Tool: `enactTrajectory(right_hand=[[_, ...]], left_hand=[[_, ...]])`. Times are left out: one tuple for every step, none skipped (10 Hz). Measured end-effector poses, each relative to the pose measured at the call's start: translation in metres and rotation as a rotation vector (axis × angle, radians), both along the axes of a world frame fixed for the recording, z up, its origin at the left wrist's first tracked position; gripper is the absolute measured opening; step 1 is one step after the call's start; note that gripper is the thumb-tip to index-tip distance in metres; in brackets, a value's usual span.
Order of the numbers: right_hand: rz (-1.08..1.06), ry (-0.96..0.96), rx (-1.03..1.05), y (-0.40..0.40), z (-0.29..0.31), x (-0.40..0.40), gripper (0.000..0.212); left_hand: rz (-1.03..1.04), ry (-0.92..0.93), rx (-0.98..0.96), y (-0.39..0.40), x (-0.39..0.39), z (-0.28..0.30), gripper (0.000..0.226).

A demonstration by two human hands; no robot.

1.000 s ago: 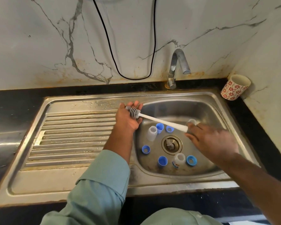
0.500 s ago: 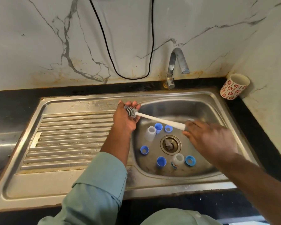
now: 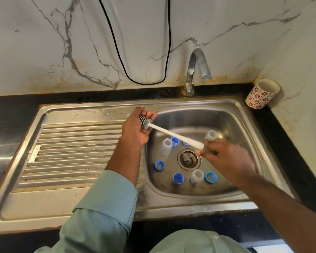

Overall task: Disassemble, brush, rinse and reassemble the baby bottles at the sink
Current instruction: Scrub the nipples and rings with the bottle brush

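A bottle brush (image 3: pixel 173 133) is being held across the left part of the sink basin (image 3: pixel 232 125). Its grey bristle head is being cupped by the left hand (image 3: pixel 135 128), whose fingers are curled round it, above the basin's left edge. The end of its white handle is being pinched by the right hand (image 3: pixel 226 156), above the drain (image 3: pixel 189 158).

The bottle parts are being kept inside the basin, on its floor. A clear bottle body (image 3: pixel 166 146) is standing left of the drain, with a blue cap (image 3: pixel 175 141) just beside it. A second clear bottle body (image 3: pixel 210 135) is partly hidden behind the right hand. In front of the drain a third bottle body (image 3: pixel 196 177) is lying between a blue cup (image 3: pixel 178 178) and a blue ring (image 3: pixel 210 177). Another blue ring (image 3: pixel 159 165) is lying near the left wall.

A flowered cup (image 3: pixel 261 94) is standing tilted in the corner of the counter; what is inside cannot be told.
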State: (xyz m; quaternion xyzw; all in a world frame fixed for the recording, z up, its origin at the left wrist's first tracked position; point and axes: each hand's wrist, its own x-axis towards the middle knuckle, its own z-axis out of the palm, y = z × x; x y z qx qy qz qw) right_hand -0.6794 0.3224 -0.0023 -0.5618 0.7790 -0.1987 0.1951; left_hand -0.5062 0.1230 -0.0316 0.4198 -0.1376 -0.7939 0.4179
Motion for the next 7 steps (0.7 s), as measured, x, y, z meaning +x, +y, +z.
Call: enactTrajectory(right_hand=[[-0.194, -1.079, 0.471, 0.0, 0.014, -0.004, 0.044], [-0.099, -0.653, 0.389, 0.004, 0.009, -0.01, 0.04], [0.119, 0.546, 0.115, 0.004, -0.007, -0.013, 0.032], [0.197, 0.711, -0.116, 0.009, -0.018, -0.009, 0.034], [-0.064, -0.378, 0.232, 0.008, -0.006, 0.006, 0.042], [-0.212, -1.186, 0.52, 0.012, 0.005, 0.004, 0.047], [-0.176, -0.571, 0.353, 0.01, 0.006, 0.005, 0.041]], left_hand=[[-0.147, 0.087, -0.09, 0.011, 0.002, 0.006, 0.023], [-0.174, 0.098, -0.103, 0.014, 0.004, 0.003, 0.017], [-0.196, -0.128, 0.045, 0.013, 0.005, -0.008, 0.019], [-0.133, -0.077, 0.095, 0.017, -0.002, -0.006, 0.02], [-0.083, 0.154, -0.029, 0.019, -0.005, 0.001, 0.027], [-0.126, 0.388, -0.11, 0.023, -0.001, 0.009, 0.029], [-0.106, 0.214, -0.103, 0.019, -0.005, 0.008, 0.031]])
